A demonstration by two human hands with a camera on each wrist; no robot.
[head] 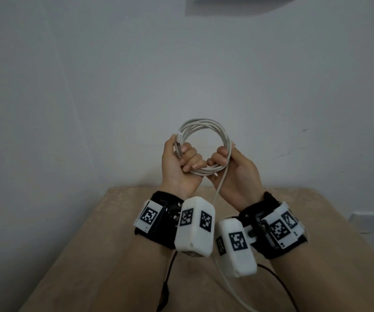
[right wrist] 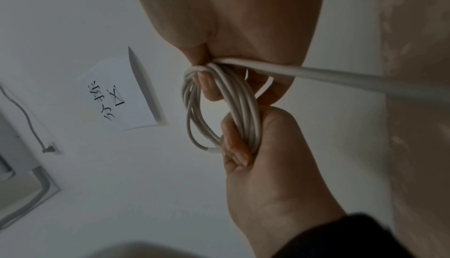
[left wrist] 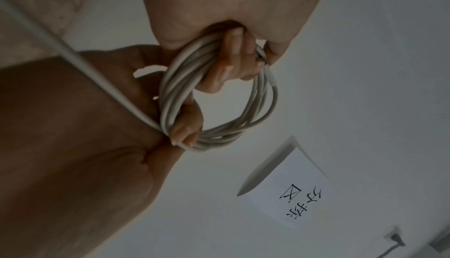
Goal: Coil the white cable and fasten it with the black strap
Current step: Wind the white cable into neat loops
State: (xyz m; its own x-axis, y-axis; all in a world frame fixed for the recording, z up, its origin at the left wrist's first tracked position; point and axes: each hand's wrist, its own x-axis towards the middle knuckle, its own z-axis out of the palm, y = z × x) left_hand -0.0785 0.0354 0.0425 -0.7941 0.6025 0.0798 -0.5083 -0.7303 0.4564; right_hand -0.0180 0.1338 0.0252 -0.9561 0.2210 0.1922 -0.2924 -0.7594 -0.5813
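I'm gripping the white cable (head: 204,147) in both fists, palms toward me, held up above the table (head: 91,244) in front of the wall (head: 68,86). My left hand (head: 179,167) is curling round the coil at its 8 o'clock, with the plug end by my thumb. My right hand (head: 233,170) is clamping the coil at 4 o'clock. A loose tail is dropping from 5 o'clock, between my wrists. A paper sign (left wrist: 289,191) is hanging on the wall at 12.

White cable (head: 205,131), wound into a round coil of several loops, held upright in mid-air above the table edge. One plug end lying along the coil's upper left. Loose tail trailing down from the coil's lower right.
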